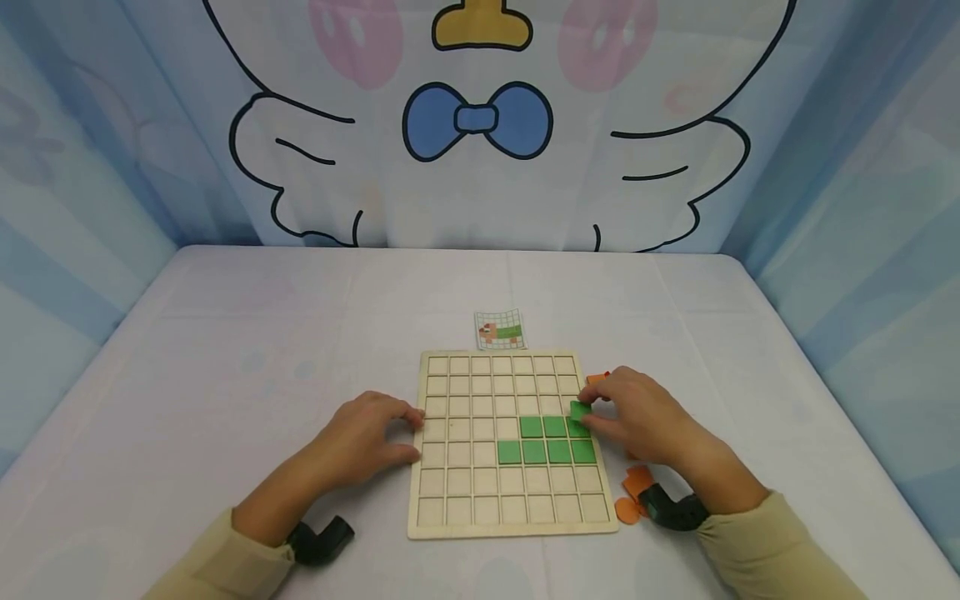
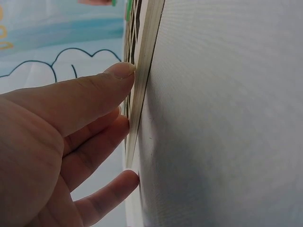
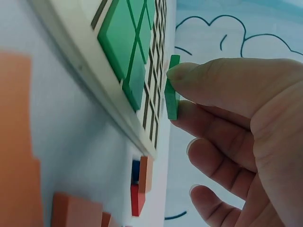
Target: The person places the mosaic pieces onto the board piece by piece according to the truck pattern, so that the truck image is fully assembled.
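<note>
A wooden grid board [image 1: 513,529] lies flat on the table, with several green square tiles [image 1: 534,452] set in two rows at its right side. Between thumb and index finger, my right hand [image 1: 648,421] pinches a green square tile [image 3: 172,90]. In the right wrist view this tile is tilted on edge, raised off the board. My left hand [image 1: 360,442] rests against the board's left edge. Its thumb [image 2: 106,87] touches the wooden rim in the left wrist view, and the fingers are spread and only slightly bent.
Behind the board lies a small pattern card [image 1: 500,330] with a gridded picture. Orange pieces [image 1: 637,482] sit to the right of the board, near my right wrist. By the board's far right corner are a red piece [image 3: 137,198] and a blue piece [image 3: 136,171].
</note>
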Demonstrator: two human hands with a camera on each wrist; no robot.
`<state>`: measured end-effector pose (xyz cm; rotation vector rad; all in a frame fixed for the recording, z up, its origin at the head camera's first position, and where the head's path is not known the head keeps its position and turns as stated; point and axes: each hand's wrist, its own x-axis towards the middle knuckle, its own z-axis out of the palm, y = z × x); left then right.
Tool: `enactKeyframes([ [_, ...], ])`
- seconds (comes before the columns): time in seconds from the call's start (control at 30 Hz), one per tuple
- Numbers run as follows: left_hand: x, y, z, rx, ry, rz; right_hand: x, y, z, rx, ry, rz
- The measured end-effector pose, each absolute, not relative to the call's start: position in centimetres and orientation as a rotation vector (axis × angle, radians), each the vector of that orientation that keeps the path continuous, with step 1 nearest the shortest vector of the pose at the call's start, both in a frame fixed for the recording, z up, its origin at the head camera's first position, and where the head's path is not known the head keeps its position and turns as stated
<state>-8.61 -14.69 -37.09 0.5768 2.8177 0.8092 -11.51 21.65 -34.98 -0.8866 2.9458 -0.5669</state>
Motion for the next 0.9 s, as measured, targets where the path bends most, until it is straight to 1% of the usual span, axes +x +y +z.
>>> enactKeyframes([
  [0.67, -8.8, -14.5, -37.2, 0.521, 2.805, 0.802, -12.2, 17.8, -35.2, -1.067, 2.905, -0.49],
  [0.9, -8.8, -14.4, -37.2, 0.525, 2.808, 0.801, -12.2, 16.7, -35.3, -1.085, 2.882, -0.499],
])
